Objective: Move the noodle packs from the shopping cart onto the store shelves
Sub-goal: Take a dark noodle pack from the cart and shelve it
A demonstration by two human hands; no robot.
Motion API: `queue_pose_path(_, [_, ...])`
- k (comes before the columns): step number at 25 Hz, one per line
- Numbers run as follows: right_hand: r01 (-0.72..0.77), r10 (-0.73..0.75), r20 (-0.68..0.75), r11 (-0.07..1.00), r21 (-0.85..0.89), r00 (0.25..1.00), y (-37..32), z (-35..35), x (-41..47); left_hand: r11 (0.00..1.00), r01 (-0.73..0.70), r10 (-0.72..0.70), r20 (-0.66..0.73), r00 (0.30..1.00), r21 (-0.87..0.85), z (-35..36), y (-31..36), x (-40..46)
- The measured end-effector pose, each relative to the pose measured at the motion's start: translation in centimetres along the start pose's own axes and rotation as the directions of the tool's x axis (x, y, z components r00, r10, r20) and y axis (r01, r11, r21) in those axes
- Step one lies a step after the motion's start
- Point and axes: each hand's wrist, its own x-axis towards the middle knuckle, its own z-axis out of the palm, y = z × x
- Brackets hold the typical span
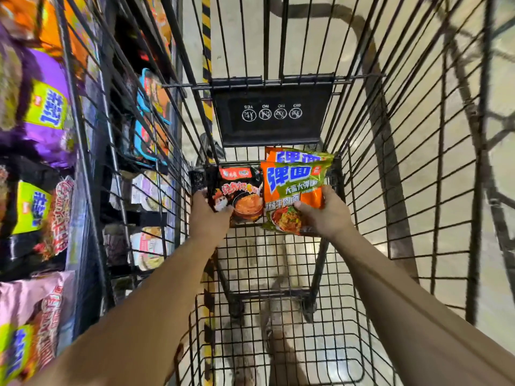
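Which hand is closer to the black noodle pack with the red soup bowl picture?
Left. The left hand grips the black noodle pack by its edge; the right hand is beside it, holding the orange-and-green noodle pack.

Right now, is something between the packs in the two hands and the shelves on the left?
Yes. The cart's left wire wall stands between the shelves and both held packs: the black pack in the left hand and the orange-green pack in the right hand. They probably must go up over its rim.

Grocery shop aisle, black wire shopping cart [404, 151], shelves [80, 218] stocked with bright packaged noodles [47, 112], polished floor [306, 32]
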Motion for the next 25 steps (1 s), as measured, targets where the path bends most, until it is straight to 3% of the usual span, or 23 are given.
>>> queue_pose_path(7, [0.151, -0.145, -0.129, 0.988, 0.034, 0.981, -3.3, -5.8, -6.9, 0.962, -0.266, 0.267, -0.001, 0.964, 0.057, -4.6, 3.9, -6.2])
queue_pose_path(14, [0.344, -0.315, -0.229, 0.934, 0.098, 0.921, -10.1, -13.4, -18.0, 0.872, -0.452, 0.467, 0.037, 0.884, -0.187, -12.6, 10.5, -15.9])
queue_pose_path(20, [0.493, -0.436, -0.316, 0.861, 0.128, 0.843, -17.6, -20.4, -31.5, 0.743, -0.583, 0.636, 0.073, 0.769, -0.328, -20.7, 16.0, -25.8])
queue_pose_path(25, [0.584, -0.506, -0.377, 0.802, 0.126, 0.776, -22.1, -26.4, -43.0, 0.574, -0.688, 0.776, 0.025, 0.631, -0.445, -28.0, 21.2, -36.6])
